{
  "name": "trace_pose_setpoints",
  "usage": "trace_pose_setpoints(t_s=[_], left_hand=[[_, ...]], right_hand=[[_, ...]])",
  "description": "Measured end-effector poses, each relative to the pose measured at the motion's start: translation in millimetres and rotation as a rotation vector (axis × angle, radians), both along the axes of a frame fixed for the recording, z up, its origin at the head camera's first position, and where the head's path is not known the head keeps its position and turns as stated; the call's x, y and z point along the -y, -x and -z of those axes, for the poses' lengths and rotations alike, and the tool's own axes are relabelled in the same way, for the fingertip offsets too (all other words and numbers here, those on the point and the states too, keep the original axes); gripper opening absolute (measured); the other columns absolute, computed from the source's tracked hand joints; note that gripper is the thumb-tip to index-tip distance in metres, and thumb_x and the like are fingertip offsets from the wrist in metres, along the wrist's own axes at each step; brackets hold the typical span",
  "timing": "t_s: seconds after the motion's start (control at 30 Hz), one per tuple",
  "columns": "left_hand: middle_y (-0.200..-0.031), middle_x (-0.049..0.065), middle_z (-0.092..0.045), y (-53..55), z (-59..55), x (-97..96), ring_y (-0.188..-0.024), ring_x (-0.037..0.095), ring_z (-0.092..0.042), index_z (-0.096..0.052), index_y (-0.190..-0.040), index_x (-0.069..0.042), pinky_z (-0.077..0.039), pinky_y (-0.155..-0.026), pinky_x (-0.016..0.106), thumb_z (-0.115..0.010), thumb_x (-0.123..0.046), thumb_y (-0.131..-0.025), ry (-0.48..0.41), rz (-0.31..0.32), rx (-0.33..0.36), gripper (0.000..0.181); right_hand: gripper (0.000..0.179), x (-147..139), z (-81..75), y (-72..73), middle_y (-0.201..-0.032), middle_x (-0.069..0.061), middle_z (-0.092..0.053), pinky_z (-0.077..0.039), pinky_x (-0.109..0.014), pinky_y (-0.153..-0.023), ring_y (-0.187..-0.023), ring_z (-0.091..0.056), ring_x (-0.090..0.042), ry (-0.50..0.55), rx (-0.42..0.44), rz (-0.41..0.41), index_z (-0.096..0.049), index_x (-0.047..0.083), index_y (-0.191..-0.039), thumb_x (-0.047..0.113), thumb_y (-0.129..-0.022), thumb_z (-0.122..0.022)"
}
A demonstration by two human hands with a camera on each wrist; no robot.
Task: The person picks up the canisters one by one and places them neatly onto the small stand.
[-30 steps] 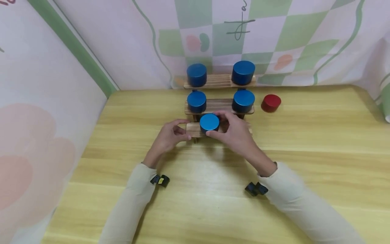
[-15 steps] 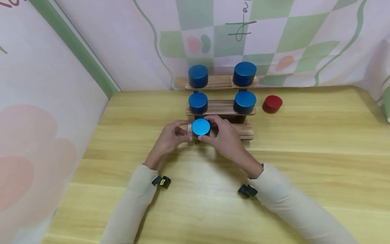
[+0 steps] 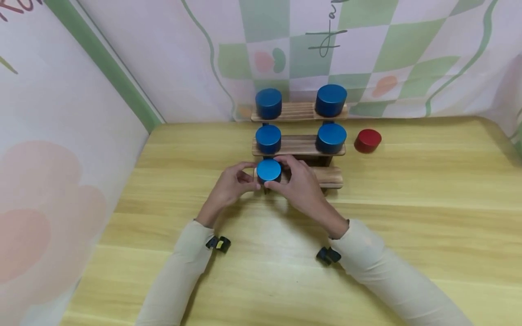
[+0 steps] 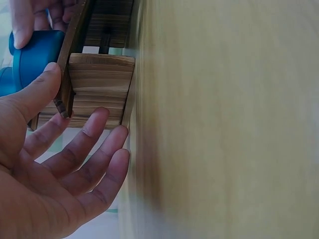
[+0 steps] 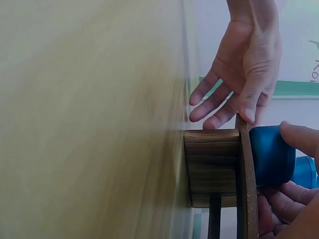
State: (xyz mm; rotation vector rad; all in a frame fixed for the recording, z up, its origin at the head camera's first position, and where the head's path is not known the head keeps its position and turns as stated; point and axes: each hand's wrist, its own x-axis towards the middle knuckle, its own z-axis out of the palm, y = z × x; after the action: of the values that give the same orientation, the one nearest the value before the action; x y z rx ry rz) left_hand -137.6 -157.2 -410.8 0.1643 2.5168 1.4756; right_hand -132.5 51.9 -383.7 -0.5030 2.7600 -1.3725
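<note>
A three-tier wooden display stand point(image 3: 302, 146) bears several blue round tins. On its lowest step, at the left end, sits one blue tin point(image 3: 268, 170). My right hand point(image 3: 301, 184) grips that tin from the right, thumb at the front and fingers behind. My left hand point(image 3: 232, 184) holds the left end of the lowest step, between thumb and forefinger. In the left wrist view its thumb point(image 4: 47, 82) lies at the board's edge beside the tin, other fingers spread below. In the right wrist view the tin point(image 5: 271, 155) stands flat against the step's top.
Two blue tins stand on the middle step point(image 3: 299, 144) and two on the top step point(image 3: 299, 111). To the right of the stand, a red round tin point(image 3: 368, 141) sits on the wooden table point(image 3: 277, 280). A patterned cloth point(image 3: 310, 54) hangs behind.
My right hand has slid the blue tin leftward along the lowest step to its left end, where it has since stayed. The left hand keeps its place at the step's end.
</note>
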Motion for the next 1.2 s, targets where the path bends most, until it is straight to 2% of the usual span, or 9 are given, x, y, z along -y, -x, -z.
trace_pose_setpoints(t_s=[0.2, 0.5, 0.8, 1.2], left_hand=[[-0.102, 0.009, -0.068, -0.2, -0.6, -0.3, -0.094, 0.023, -0.065, -0.058, -0.139, -0.01, -0.056, -0.078, 0.035, -0.076, -0.012, -0.09, 0.008, 0.001, -0.004, 0.052], [-0.102, 0.009, -0.069, -0.2, -0.9, -1.5, -0.095, 0.023, -0.066, -0.058, -0.139, -0.01, -0.056, -0.078, 0.035, -0.076, -0.012, -0.091, 0.008, 0.002, -0.006, 0.052], [-0.102, 0.009, -0.069, -1.5, -1.8, -1.1, -0.095, 0.023, -0.066, -0.058, -0.139, -0.01, -0.056, -0.077, 0.035, -0.076, -0.011, -0.091, 0.008, 0.003, -0.012, 0.052], [-0.103, 0.01, -0.068, -0.2, -2.1, -1.0, -0.095, 0.024, -0.065, -0.058, -0.139, -0.012, -0.056, -0.076, 0.035, -0.076, -0.012, -0.091, 0.024, 0.001, -0.002, 0.051]], right_hand=[[0.061, 1.2, 3.6, -0.1, -0.126, -0.012, -0.061, -0.042, -0.051, -0.099, -0.117, -0.053, -0.03, 0.027, 0.006, 0.018, -0.057, 0.004, -0.133, 0.025, -0.083, -0.085], [0.063, -0.3, 4.4, -1.6, -0.126, -0.014, -0.063, -0.043, -0.052, -0.096, -0.115, -0.052, -0.031, 0.01, -0.025, 0.031, -0.058, 0.003, -0.134, 0.028, -0.082, -0.085], [0.065, -6.6, 3.0, -3.4, -0.129, -0.013, -0.062, -0.041, -0.051, -0.101, -0.12, -0.052, -0.031, -0.014, -0.018, 0.027, -0.057, 0.004, -0.135, 0.032, -0.082, -0.085], [0.064, -19.7, 2.1, -4.7, -0.126, -0.011, -0.058, -0.046, -0.043, -0.098, -0.113, -0.053, -0.028, 0.033, -0.025, 0.019, -0.057, 0.002, -0.132, 0.023, -0.081, -0.087]])
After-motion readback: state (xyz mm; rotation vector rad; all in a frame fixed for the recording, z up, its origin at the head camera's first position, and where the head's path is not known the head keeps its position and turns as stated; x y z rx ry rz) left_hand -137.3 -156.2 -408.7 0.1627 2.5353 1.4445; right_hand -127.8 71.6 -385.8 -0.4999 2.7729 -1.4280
